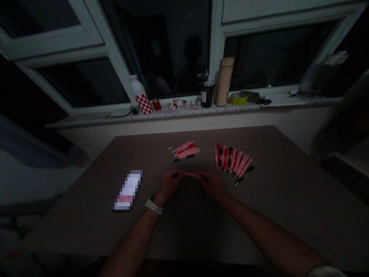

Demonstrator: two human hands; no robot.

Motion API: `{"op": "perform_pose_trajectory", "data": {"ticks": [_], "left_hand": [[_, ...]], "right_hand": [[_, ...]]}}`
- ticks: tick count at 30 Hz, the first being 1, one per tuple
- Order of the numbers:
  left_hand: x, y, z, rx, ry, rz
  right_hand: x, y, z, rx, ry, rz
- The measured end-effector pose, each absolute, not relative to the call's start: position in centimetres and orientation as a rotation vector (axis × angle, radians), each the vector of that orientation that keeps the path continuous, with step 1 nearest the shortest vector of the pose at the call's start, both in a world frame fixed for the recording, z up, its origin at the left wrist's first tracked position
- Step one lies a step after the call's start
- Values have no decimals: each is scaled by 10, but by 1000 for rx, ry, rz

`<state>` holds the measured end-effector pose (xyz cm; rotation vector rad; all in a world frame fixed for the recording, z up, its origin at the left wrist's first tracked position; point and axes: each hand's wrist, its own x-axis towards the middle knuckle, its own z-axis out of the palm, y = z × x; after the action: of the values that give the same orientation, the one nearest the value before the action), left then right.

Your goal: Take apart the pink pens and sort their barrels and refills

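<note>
My left hand (169,184) and my right hand (212,185) meet over the middle of a brown table (276,200). Between them they hold a pink pen (190,175) level, one hand pinching each end. A white watch sits on my left wrist. Behind my hands lies a small heap of pink and red pens (186,150). To the right of it is a larger row of pink, red and black pens (233,159), close to my right hand.
A phone (128,190) lies on the table left of my left hand. The stone windowsill (86,118) behind carries a checked bottle (140,95), a dark cup (207,93), a tall tan cylinder (225,81) and a yellow tape roll (239,99). The room is dim.
</note>
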<state>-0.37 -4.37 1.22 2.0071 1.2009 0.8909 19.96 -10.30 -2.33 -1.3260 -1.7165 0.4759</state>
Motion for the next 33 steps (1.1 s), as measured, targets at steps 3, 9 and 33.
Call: {"op": "perform_pose_trajectory", "data": {"ticks": [3,9,33], "left_hand": [[-5,-44,14,2042,1136,904],[-1,-44,11,1927,1258,912],[-1,-46,6,2028,1019,837]], "right_hand": [[200,-103,-21,-1284,-1699,534],[196,-105,-17,-1328,-1729,485],[199,-104,-18,-1409,-1741,494]]}}
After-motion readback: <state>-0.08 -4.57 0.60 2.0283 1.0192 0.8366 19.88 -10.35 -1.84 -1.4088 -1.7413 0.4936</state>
